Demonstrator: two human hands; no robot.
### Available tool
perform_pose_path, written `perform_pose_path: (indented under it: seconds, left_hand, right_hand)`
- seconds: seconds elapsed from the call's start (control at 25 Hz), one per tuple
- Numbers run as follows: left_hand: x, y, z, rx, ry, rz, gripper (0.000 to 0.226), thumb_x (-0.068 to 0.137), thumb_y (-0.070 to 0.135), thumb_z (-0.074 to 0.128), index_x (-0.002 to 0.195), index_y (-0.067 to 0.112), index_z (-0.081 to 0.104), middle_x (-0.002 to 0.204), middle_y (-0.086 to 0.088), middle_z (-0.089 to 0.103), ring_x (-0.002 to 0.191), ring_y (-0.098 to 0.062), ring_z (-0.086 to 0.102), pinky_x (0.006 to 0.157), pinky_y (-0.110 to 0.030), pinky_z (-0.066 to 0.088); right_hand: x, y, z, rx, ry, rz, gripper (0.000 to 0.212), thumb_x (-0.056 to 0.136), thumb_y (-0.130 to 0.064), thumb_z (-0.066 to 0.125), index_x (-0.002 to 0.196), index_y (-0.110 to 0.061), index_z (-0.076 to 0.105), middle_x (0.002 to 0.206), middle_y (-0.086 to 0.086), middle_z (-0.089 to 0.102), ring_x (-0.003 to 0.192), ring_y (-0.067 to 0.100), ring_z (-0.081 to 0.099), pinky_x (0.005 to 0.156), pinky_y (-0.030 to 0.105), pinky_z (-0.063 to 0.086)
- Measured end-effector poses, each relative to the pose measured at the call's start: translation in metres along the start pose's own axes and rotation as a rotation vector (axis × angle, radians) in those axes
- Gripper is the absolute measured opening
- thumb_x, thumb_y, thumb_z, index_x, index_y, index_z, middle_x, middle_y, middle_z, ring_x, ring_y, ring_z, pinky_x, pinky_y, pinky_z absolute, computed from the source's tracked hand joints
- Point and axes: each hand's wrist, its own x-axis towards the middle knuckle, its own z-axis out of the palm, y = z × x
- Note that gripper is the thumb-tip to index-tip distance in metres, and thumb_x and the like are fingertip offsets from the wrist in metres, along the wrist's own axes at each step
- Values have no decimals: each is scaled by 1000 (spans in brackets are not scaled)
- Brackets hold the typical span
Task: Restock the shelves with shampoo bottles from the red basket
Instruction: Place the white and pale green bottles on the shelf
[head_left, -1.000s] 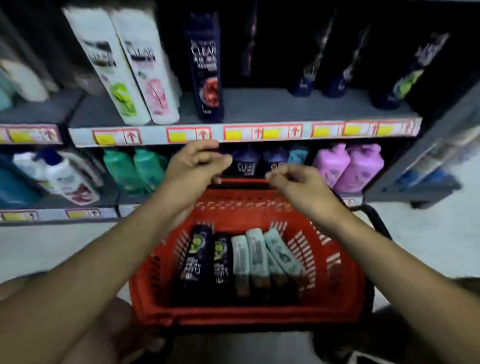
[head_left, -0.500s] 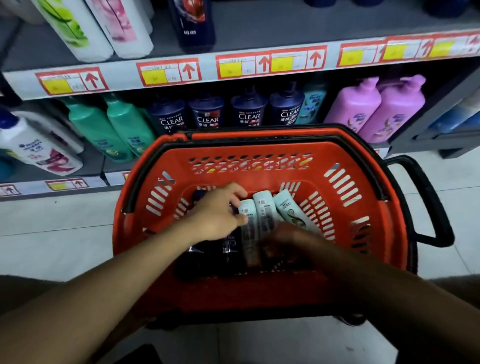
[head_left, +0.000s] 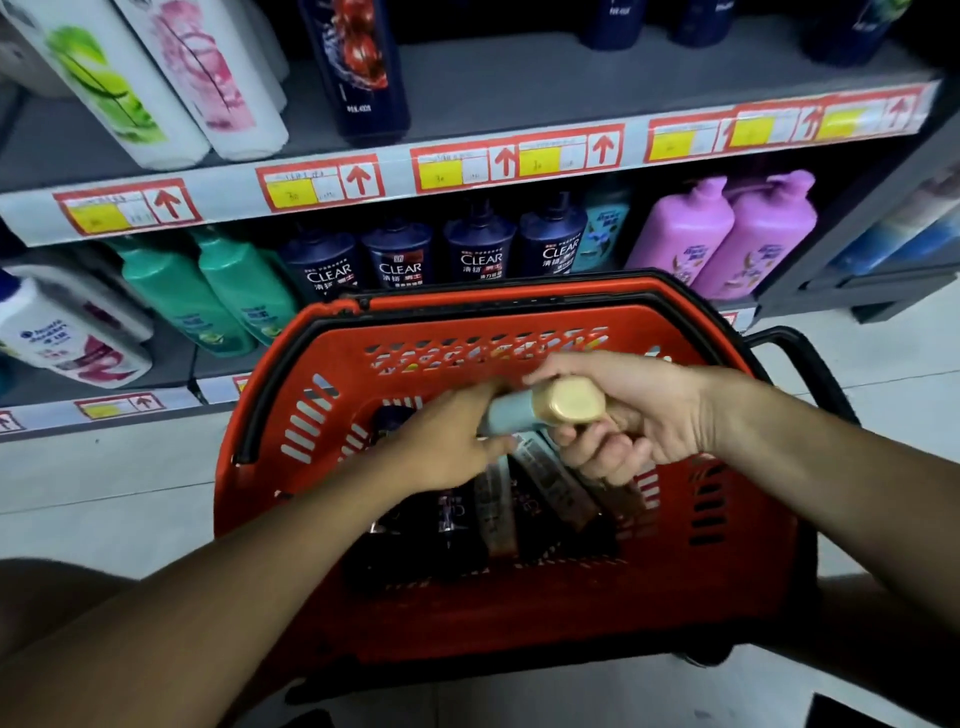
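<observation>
The red basket (head_left: 291, 426) stands on the floor in front of the shelves. Just above it, both my hands hold one pale teal shampoo bottle (head_left: 511, 418) with a gold cap turned toward me. My right hand (head_left: 644, 410) grips it at the cap end. My left hand (head_left: 447, 447) wraps the far part of its body. Several more bottles lie in the basket, dark ones (head_left: 441, 519) on the left and brownish ones (head_left: 553, 480) under my right hand.
The upper grey shelf (head_left: 545, 88) carries white bottles (head_left: 171, 78) at left and a dark blue one (head_left: 358, 67), with bare board to their right. Below stand green bottles (head_left: 208, 296), dark CLEAR bottles (head_left: 400, 257) and purple bottles (head_left: 727, 234). Pale tiled floor surrounds the basket.
Both hands went down from the basket's far rim into the basket. They have come up holding the pale teal bottle. The view has tilted down and closer.
</observation>
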Motion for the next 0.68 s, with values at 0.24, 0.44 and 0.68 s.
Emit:
perform_pose_path:
  seconds: [0.24,0.44,0.68]
  left_hand:
    - [-9,15,-11,-920,29,-276,59,81,17,80,133,20,53,122,-4,72,114,-22,68,102,-50,52]
    - [-26,12,-18,-927,-7,-420,43,83,1,74,121,17,64,115,-4,75,111,-22,70,102,-47,51]
    - [-37,-8,-24,-939,78,-533,46,82,0,75,123,17,64,116,-5,74,109,-23,68,102,-47,52]
  right_hand:
    - [28,27,-43,129,637,-363,58,103,-58,38,90,-7,62,75,8,60,65,22,60,57,30,49]
    - [82,78,-82,-636,891,-12,39,97,-40,63,111,-4,71,95,9,70,90,26,70,64,26,46]
    - [114,92,-85,-690,869,-57,56,91,-34,72,140,-14,54,133,12,65,114,28,64,83,27,45]
